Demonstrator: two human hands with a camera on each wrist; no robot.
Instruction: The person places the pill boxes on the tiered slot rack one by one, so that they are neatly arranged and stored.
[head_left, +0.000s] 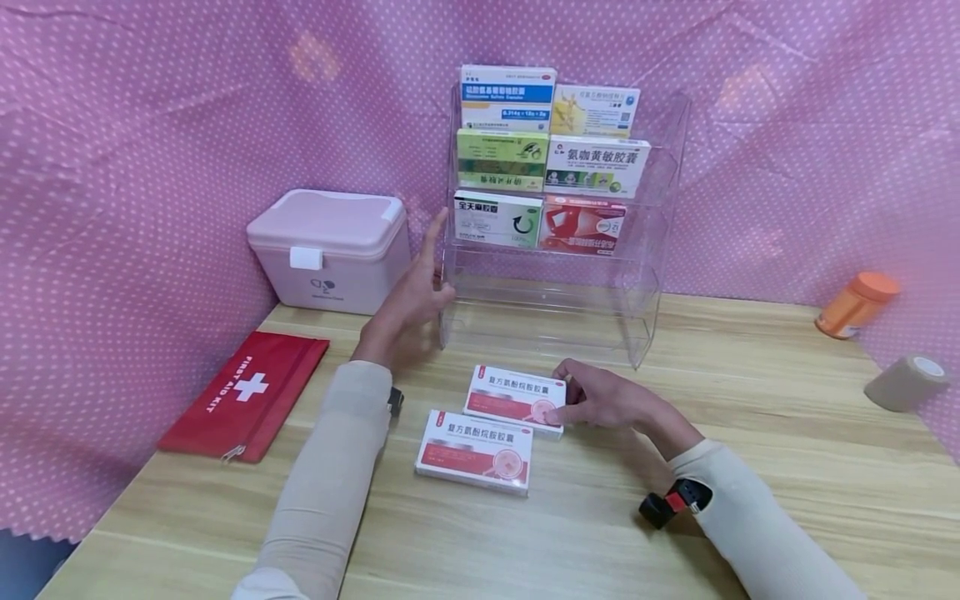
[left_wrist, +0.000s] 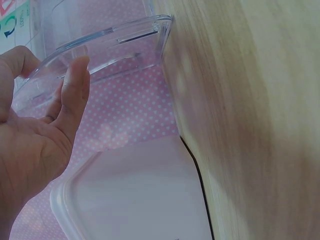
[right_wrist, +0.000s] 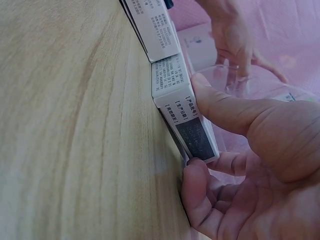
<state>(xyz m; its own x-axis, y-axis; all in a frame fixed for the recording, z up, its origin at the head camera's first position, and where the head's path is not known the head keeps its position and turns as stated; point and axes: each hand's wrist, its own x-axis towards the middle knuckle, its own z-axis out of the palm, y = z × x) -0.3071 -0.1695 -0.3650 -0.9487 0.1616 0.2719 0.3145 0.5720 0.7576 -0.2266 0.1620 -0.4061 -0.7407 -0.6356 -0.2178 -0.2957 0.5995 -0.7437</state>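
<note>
My right hand (head_left: 607,400) pinches the right end of a red-and-white medicine box (head_left: 510,392) on the table. In the right wrist view, the thumb presses its top face and the fingertips are at its lower edge. A matching medicine box (head_left: 476,450) lies flat just nearer to me, its corner overlapping the first in the head view. My left hand (head_left: 412,292) rests against the left side of a clear acrylic display rack (head_left: 555,321), index finger pointing up. In the left wrist view its fingers lie fairly straight beside the rack's clear side panel (left_wrist: 110,45).
Several medicine boxes fill the rack's upper tiers, among them a red box (head_left: 583,225) and a green one (head_left: 502,158). Left stand a pink medicine chest (head_left: 330,250) and a red first aid pouch (head_left: 247,392). An orange bottle (head_left: 857,306) and a beige cylinder (head_left: 903,383) are at right.
</note>
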